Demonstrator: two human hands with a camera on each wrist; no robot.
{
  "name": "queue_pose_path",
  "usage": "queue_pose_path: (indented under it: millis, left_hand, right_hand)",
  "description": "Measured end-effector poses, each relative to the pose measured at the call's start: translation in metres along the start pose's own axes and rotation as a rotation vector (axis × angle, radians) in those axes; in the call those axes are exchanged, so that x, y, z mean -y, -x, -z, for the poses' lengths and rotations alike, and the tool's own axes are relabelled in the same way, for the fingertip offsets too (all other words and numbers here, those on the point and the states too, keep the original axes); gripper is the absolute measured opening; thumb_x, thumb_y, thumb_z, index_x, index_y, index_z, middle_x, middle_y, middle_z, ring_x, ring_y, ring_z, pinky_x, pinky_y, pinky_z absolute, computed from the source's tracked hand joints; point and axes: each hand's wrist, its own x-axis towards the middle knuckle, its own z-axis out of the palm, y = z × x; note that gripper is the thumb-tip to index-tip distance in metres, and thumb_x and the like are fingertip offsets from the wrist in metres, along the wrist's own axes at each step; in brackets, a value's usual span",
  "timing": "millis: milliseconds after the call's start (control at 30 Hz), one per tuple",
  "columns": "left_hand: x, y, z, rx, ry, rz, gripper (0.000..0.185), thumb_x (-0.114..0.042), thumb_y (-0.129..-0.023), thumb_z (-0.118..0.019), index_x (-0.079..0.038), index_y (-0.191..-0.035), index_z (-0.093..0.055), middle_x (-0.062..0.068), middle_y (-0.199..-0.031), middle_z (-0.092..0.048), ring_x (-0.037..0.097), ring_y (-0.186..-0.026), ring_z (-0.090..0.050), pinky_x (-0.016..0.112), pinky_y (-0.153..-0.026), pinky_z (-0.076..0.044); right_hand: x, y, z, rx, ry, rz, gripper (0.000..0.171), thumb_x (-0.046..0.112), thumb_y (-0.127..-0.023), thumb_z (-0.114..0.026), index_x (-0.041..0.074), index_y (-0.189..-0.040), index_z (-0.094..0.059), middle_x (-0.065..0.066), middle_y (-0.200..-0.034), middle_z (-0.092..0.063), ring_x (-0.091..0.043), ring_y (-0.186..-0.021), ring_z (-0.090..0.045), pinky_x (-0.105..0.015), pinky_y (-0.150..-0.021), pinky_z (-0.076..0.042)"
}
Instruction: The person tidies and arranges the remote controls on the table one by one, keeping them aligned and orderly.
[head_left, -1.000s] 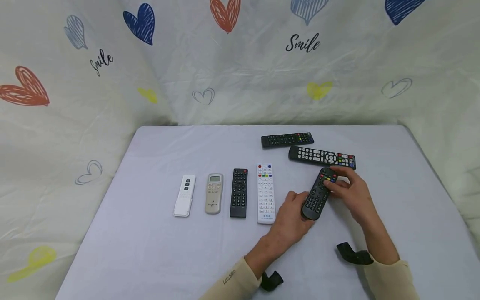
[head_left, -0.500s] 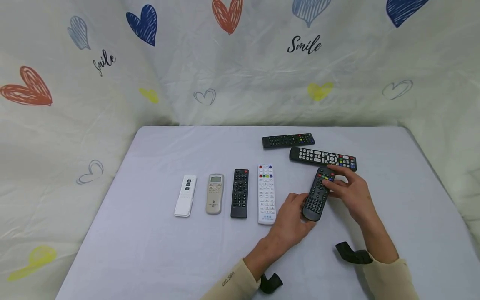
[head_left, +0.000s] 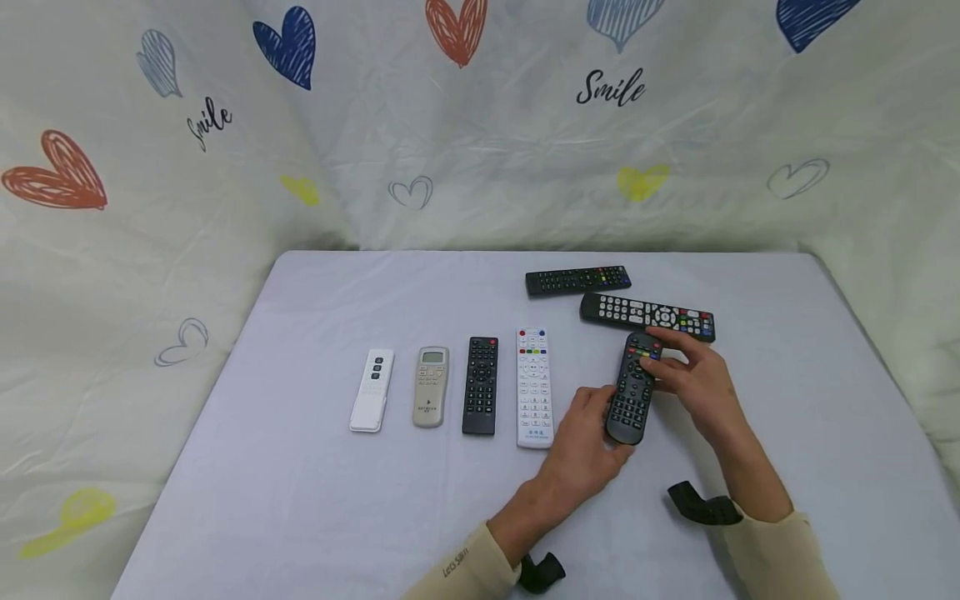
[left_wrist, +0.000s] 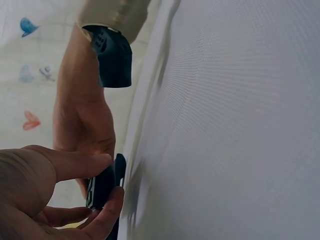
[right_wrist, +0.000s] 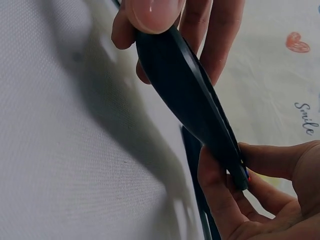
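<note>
A dark grey remote control (head_left: pixel 632 396) is held up over the white table between both hands. My left hand (head_left: pixel 583 450) grips its lower, rounded end from the left side. At the upper right edge, near the coloured buttons, my right hand (head_left: pixel 697 387) pinches it between thumb and fingers. Seen edge-on in the right wrist view, the remote's smooth back (right_wrist: pixel 182 85) stands clear of the cloth. Just left of my left hand lies a long white remote (head_left: pixel 533 392). Beyond my right hand's fingertips a black remote with white buttons (head_left: pixel 648 316) lies crosswise.
Left of the white remote, a black remote (head_left: pixel 479 386), a beige remote with a small screen (head_left: pixel 430 387) and a slim white remote (head_left: pixel 371 391) lie in a row. Another black remote (head_left: pixel 577 281) rests near the back table edge. A printed curtain (head_left: pixel 510 150) hangs behind.
The held remote's upper end has swung left, so it points more nearly straight away from me. My right hand has shifted slightly left with it; my left hand has hardly moved.
</note>
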Motion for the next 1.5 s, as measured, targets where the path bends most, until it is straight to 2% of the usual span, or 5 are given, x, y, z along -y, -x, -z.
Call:
queue_pose_path:
  millis: [367, 833, 1033, 1300, 1500]
  left_hand:
    - [-0.006, 0.003, -0.002, 0.003, -0.013, 0.080, 0.079, -0.008, -0.088, -0.083, -0.013, -0.155, -0.043, -0.001, -0.142, -0.048, 0.000, -0.120, -0.054, 0.015, -0.106, -0.050]
    - [-0.006, 0.008, -0.005, -0.032, -0.005, 0.104, 0.084, -0.005, -0.088, -0.082, -0.013, -0.158, -0.037, 0.002, -0.150, -0.041, 0.005, -0.127, -0.052, 0.019, -0.109, -0.050]
    - [-0.007, 0.009, -0.006, -0.040, -0.006, 0.106, 0.083, -0.004, -0.089, -0.081, -0.012, -0.159, -0.037, 0.003, -0.150, -0.040, 0.005, -0.127, -0.052, 0.017, -0.106, -0.051]
    - [-0.007, 0.011, -0.008, -0.041, -0.009, 0.121, 0.084, -0.004, -0.090, -0.080, -0.012, -0.160, -0.035, 0.003, -0.151, -0.038, 0.005, -0.125, -0.051, 0.016, -0.102, -0.051]
    - [-0.006, 0.012, -0.010, -0.044, 0.006, 0.137, 0.083, -0.004, -0.092, -0.078, -0.011, -0.161, -0.033, 0.003, -0.152, -0.037, 0.005, -0.124, -0.048, 0.014, -0.099, -0.051]
  right_hand:
    - [0.002, -0.002, -0.008, -0.001, -0.016, -0.013, 0.055, 0.016, -0.102, -0.067, 0.003, -0.153, -0.047, -0.023, -0.146, -0.051, 0.013, -0.091, -0.065, -0.018, -0.074, -0.061]
    - [0.007, -0.003, -0.016, 0.042, -0.002, 0.023, 0.052, 0.016, -0.103, -0.065, 0.007, -0.152, -0.050, -0.021, -0.144, -0.053, 0.009, -0.091, -0.065, -0.017, -0.076, -0.061]
    - [0.008, -0.004, -0.018, 0.052, 0.008, 0.030, 0.052, 0.015, -0.103, -0.066, 0.006, -0.151, -0.051, -0.022, -0.141, -0.054, 0.009, -0.092, -0.063, -0.017, -0.075, -0.060]
    - [0.005, -0.007, -0.021, 0.078, -0.003, 0.025, 0.054, 0.015, -0.103, -0.066, 0.006, -0.153, -0.049, -0.024, -0.146, -0.053, 0.011, -0.094, -0.062, -0.015, -0.075, -0.059]
    - [0.006, -0.009, -0.023, 0.098, 0.059, 0.000, 0.055, 0.021, -0.103, -0.067, 0.012, -0.154, -0.050, -0.022, -0.152, -0.052, 0.005, -0.097, -0.061, -0.013, -0.075, -0.055]
